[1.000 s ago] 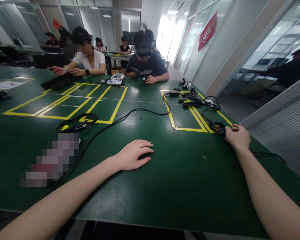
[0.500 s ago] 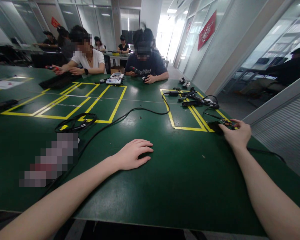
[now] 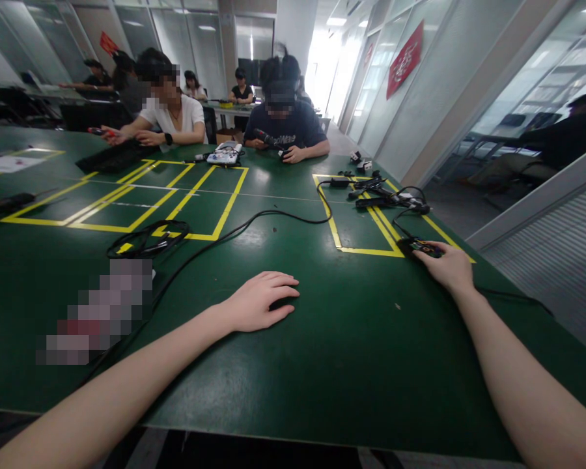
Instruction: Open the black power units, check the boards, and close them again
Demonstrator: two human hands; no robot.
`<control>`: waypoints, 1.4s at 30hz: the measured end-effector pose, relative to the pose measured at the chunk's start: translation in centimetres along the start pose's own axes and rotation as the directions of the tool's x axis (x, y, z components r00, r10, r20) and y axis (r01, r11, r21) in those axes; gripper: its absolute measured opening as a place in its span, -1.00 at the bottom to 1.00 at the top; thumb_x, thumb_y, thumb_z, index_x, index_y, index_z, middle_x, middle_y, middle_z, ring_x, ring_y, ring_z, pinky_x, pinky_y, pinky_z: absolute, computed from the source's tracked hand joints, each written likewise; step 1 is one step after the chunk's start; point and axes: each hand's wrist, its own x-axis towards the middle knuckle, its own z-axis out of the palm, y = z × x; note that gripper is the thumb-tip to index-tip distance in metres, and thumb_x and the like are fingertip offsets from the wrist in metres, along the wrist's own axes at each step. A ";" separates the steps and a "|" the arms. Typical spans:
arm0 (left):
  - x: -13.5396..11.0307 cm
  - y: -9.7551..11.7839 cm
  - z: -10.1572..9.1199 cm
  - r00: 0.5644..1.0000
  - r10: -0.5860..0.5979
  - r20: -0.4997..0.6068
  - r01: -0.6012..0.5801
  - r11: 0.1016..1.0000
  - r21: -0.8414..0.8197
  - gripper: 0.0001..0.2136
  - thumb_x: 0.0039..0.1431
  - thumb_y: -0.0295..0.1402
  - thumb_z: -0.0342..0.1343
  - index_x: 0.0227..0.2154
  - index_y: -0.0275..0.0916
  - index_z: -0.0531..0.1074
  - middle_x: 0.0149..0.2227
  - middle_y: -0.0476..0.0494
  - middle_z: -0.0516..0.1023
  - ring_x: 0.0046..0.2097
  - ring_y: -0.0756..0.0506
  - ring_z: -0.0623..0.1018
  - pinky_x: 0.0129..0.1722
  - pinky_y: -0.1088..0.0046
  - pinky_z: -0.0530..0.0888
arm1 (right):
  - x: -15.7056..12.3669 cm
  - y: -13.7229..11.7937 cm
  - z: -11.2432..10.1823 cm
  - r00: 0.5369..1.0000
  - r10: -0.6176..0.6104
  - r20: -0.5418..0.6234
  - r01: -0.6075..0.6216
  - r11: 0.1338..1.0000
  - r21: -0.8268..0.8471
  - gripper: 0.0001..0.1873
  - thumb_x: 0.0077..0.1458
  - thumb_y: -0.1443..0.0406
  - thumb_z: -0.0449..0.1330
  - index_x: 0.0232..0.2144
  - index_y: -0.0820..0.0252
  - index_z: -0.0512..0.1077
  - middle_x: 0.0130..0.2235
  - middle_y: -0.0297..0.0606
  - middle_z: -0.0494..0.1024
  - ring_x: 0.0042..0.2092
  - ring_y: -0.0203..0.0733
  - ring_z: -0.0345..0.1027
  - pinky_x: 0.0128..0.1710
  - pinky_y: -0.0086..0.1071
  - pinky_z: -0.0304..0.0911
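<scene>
Near the right edge of the green table (image 3: 342, 371), a black device with small coloured parts (image 3: 418, 246), partly covered by the right hand (image 3: 448, 266). Gripped there between thumb and fingers, back of the hand upward, forearm stretched in from the lower right. Well apart, near the middle of the table, the left hand (image 3: 264, 303), palm down, fingers wide and relaxed on the surface, forearm slanting in from the lower left. Beside and beyond the black device, yellow tape lines (image 3: 371, 252) and a tangle of black cables (image 3: 371, 201), close to its far side. Leftward from the tangle, a long black cable (image 3: 273, 213), beyond the left hand and down past the forearm. Farther left, a coiled cable (image 3: 149, 241) and a pixelated object (image 3: 102, 306), impossible to identify. Across the table, a white electronic device (image 3: 224, 155), a person in a dark T-shirt (image 3: 293, 127) and a person in a white top (image 3: 193, 117).
</scene>
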 end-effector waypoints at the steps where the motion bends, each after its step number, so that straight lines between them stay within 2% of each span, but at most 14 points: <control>1: 0.0 0.0 0.0 1.000 0.000 0.001 0.000 1.000 -0.001 -0.76 0.37 -0.30 0.14 0.04 -0.15 0.54 0.20 -0.20 0.55 0.25 -0.21 0.50 0.28 0.10 0.42 | -0.2 -0.6 0.1 1.000 0.005 0.023 -0.005 1.000 0.008 -0.61 0.05 0.18 0.32 -0.10 0.28 0.61 -0.21 0.04 0.63 -0.22 0.07 0.46 -0.31 -0.22 0.30; 3: 0.0 0.0 0.0 1.000 -0.004 0.008 0.004 1.000 -0.002 -0.76 0.37 -0.30 0.14 0.04 -0.16 0.55 0.19 -0.21 0.56 0.25 -0.21 0.50 0.28 0.10 0.42 | -0.9 -2.3 0.6 0.997 -0.018 0.076 0.015 0.999 0.047 -0.59 0.04 0.17 0.33 -0.08 0.24 0.61 -0.18 -0.04 0.66 -0.18 0.06 0.50 -0.25 -0.22 0.35; 5: 0.0 0.1 0.0 1.000 -0.006 0.015 0.006 1.000 0.001 -0.76 0.37 -0.30 0.15 0.04 -0.16 0.55 0.20 -0.21 0.55 0.25 -0.22 0.50 0.28 0.10 0.42 | -2.2 -4.6 1.2 0.981 -0.116 0.156 0.090 0.983 0.160 -0.58 0.04 0.16 0.33 -0.05 0.22 0.61 -0.15 -0.07 0.67 -0.12 0.08 0.53 -0.16 -0.18 0.40; 8: 0.0 0.2 -0.1 0.999 0.003 -0.039 -0.002 1.000 0.025 -0.71 0.38 -0.30 0.12 0.10 -0.16 0.50 0.26 -0.26 0.48 0.25 -0.23 0.50 0.24 0.10 0.46 | -5.5 -8.7 1.8 0.895 -0.383 0.227 0.280 0.881 0.383 -0.60 0.05 0.17 0.33 -0.05 0.19 0.60 -0.10 -0.09 0.67 -0.10 0.07 0.55 -0.07 -0.11 0.43; 10: 0.1 0.3 -0.3 0.991 0.020 -0.134 -0.013 0.998 0.054 -0.68 0.39 -0.28 0.09 0.15 -0.18 0.46 0.30 -0.31 0.44 0.26 -0.24 0.49 0.22 0.11 0.48 | -8.2 -11.3 1.8 0.772 -0.596 0.223 0.406 0.731 0.548 -0.63 0.07 0.21 0.33 -0.05 0.17 0.58 -0.08 -0.12 0.67 -0.07 0.04 0.56 -0.04 -0.12 0.45; 13: 0.2 0.6 -0.6 0.970 0.053 -0.236 -0.037 0.997 0.070 -0.65 0.38 -0.22 0.11 0.15 -0.18 0.44 0.20 -0.32 0.52 0.18 -0.24 0.54 0.16 0.12 0.51 | -11.9 -14.3 1.3 0.504 -0.836 0.218 0.511 0.491 0.706 -0.67 0.15 0.24 0.32 -0.02 0.13 0.56 -0.12 -0.18 0.66 -0.13 -0.06 0.56 -0.08 -0.21 0.46; 14: 0.3 0.7 -0.7 0.970 0.056 -0.237 -0.042 0.997 0.062 -0.64 0.37 -0.20 0.12 0.15 -0.18 0.44 0.13 -0.30 0.57 0.13 -0.24 0.57 0.13 0.13 0.52 | -12.7 -14.9 1.1 0.443 -0.873 0.204 0.527 0.437 0.728 -0.67 0.16 0.25 0.33 -0.01 0.12 0.55 -0.13 -0.18 0.65 -0.14 -0.07 0.56 -0.10 -0.23 0.45; 16: 0.3 0.8 -0.7 0.979 0.051 -0.200 -0.045 0.998 0.032 -0.60 0.35 -0.17 0.14 0.18 -0.18 0.41 0.03 -0.27 0.62 0.04 -0.22 0.60 0.07 0.16 0.55 | -13.7 -15.5 0.7 0.377 -0.910 0.171 0.540 0.366 0.758 -0.67 0.17 0.24 0.34 0.00 0.12 0.53 -0.12 -0.18 0.64 -0.14 -0.09 0.55 -0.12 -0.26 0.45; 20: 0.4 0.8 -0.3 0.993 0.021 -0.116 -0.021 1.000 0.005 -0.54 0.35 -0.19 0.13 0.25 -0.19 0.33 0.00 -0.25 0.62 0.01 -0.21 0.60 0.05 0.20 0.55 | -13.7 -15.3 0.6 0.378 -0.919 0.113 0.558 0.323 0.764 -0.68 0.21 0.20 0.33 0.00 0.15 0.51 -0.14 -0.16 0.63 -0.16 -0.09 0.55 -0.15 -0.27 0.45; 25: 0.4 0.6 -0.1 0.995 -0.025 -0.096 0.025 1.000 0.002 -0.45 0.33 -0.18 0.16 0.34 -0.11 0.24 0.15 -0.25 0.55 0.15 -0.25 0.55 0.18 0.11 0.49 | -13.5 -15.2 0.7 0.392 -0.917 0.076 0.580 0.310 0.754 -0.68 0.25 0.17 0.31 0.01 0.12 0.49 -0.13 -0.15 0.63 -0.15 -0.08 0.54 -0.15 -0.25 0.46; 29: 0.2 0.3 -0.1 0.996 -0.030 -0.080 0.031 0.999 0.010 -0.28 0.26 -0.08 0.24 0.41 -0.08 0.12 0.32 -0.28 0.42 0.31 -0.30 0.45 0.30 0.03 0.39 | -13.6 -15.3 0.7 0.401 -0.913 0.077 0.586 0.320 0.745 -0.69 0.28 0.16 0.27 0.02 0.11 0.47 -0.07 -0.13 0.62 -0.09 -0.06 0.55 -0.07 -0.23 0.47; 34: 0.1 0.2 -0.3 0.996 -0.070 -0.059 0.069 0.997 -0.019 -0.07 0.09 0.11 0.34 0.42 -0.08 0.09 0.35 -0.28 0.39 0.32 -0.32 0.45 0.30 0.08 0.42 | -13.7 -15.4 0.5 0.367 -0.921 0.127 0.608 0.341 0.717 -0.71 0.30 0.15 0.24 0.02 0.09 0.45 -0.04 -0.13 0.62 -0.05 -0.05 0.55 -0.06 -0.22 0.47; 38: 0.1 0.2 -0.2 0.988 -0.123 -0.095 0.119 0.992 -0.040 -0.22 0.20 0.00 0.29 0.40 -0.09 0.15 0.29 -0.25 0.47 0.26 -0.26 0.52 0.24 0.15 0.49 | -13.7 -15.4 0.4 0.358 -0.924 0.135 0.616 0.342 0.710 -0.72 0.31 0.15 0.23 0.01 0.09 0.45 -0.06 -0.14 0.62 -0.07 -0.06 0.56 -0.07 -0.23 0.47; 42: 0.0 0.1 -0.4 0.990 -0.104 -0.098 0.097 0.993 -0.071 -0.30 0.21 -0.13 0.28 0.37 -0.10 0.22 0.27 -0.23 0.49 0.23 -0.24 0.55 0.23 0.18 0.50 | -13.8 -15.5 0.5 0.393 -0.911 0.127 0.618 0.364 0.697 -0.75 0.31 0.16 0.22 0.00 0.09 0.46 -0.10 -0.16 0.61 -0.12 -0.07 0.54 -0.12 -0.24 0.45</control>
